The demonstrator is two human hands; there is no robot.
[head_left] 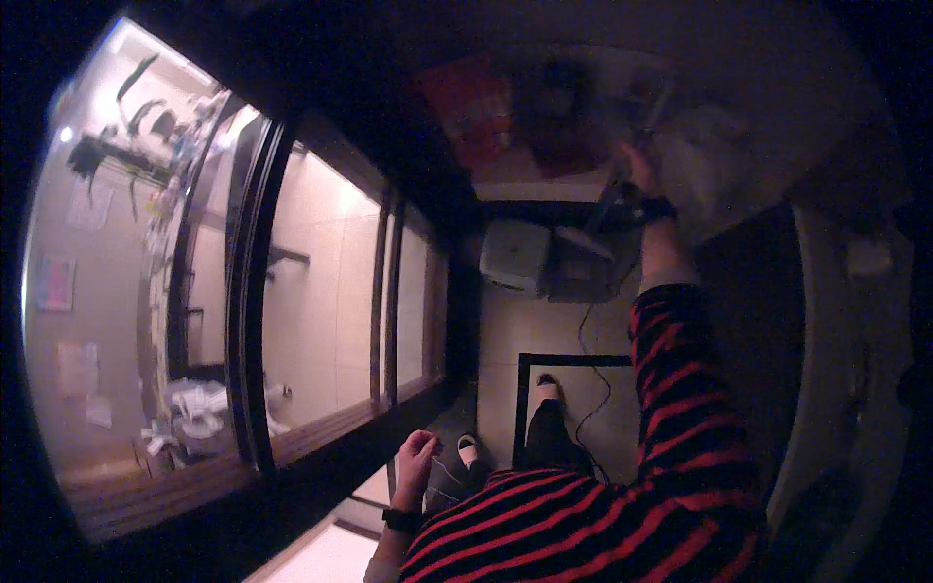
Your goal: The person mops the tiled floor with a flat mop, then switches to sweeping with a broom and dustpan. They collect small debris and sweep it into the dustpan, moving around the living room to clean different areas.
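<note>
— Doing what with two hands?
— With the right hand (641,173), reaching over one dim table (544,191), near one pale plastic bag (705,146) and one red packet (473,109); showing fingers partly bent, but too blurred for telling whether gripping anything.
— And with the left hand (418,448)?
— Pressing fingertips together low down, seemingly pinching one thin white string (447,475).
— Counting what else?
— Wearing two dark wristbands (658,209) and two slippers (547,378); seeing one white bin (513,257) beside one grey box (581,267), plus one dark cord (584,335) on the floor.
</note>
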